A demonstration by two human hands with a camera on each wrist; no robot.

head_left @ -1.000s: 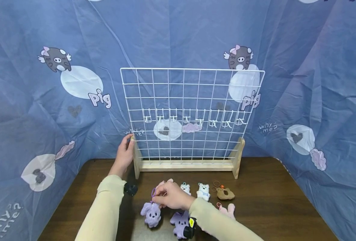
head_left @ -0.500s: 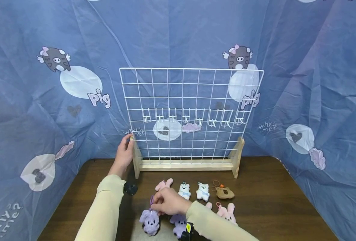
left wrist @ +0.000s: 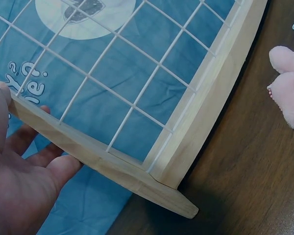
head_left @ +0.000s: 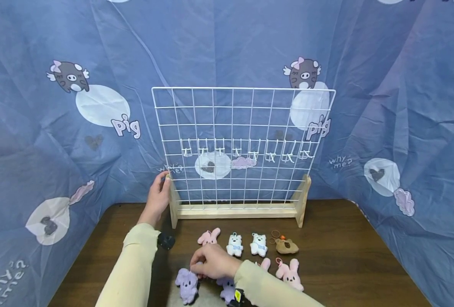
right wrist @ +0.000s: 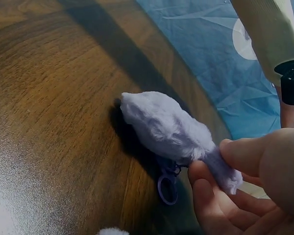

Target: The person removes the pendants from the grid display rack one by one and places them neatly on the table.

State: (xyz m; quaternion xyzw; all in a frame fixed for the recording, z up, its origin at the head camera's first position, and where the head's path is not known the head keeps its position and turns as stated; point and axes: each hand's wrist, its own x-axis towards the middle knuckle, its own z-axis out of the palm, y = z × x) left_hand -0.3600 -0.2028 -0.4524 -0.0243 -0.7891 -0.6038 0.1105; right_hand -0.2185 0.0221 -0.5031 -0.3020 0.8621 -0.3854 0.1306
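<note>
My left hand (head_left: 158,198) grips the left wooden upright (left wrist: 103,159) of a white wire grid rack (head_left: 232,125), thumb on the front and fingers behind. At the near side of the table, my right hand (head_left: 213,262) pinches one ear of a lilac plush dog keychain (head_left: 187,285) between thumb and fingers. In the right wrist view, its fluffy body (right wrist: 166,122) lies over the tabletop, and a purple ring (right wrist: 167,191) dangles beside the ear. A second lilac plush (head_left: 227,291) is partly covered by the right hand and wrist.
White hooks (head_left: 236,151) hang in a row on the grid. In front of the rack lie pink bunny plushes (head_left: 289,275), white bear plushes (head_left: 258,245) and a brown plush (head_left: 286,246) on the dark wooden table (head_left: 338,247). Blue patterned cloth (head_left: 227,42) surrounds the table.
My right hand has moved slightly down and left, bringing the lilac plush nearer the front edge. The ring has gone out of sight in the head view. My left hand keeps its place.
</note>
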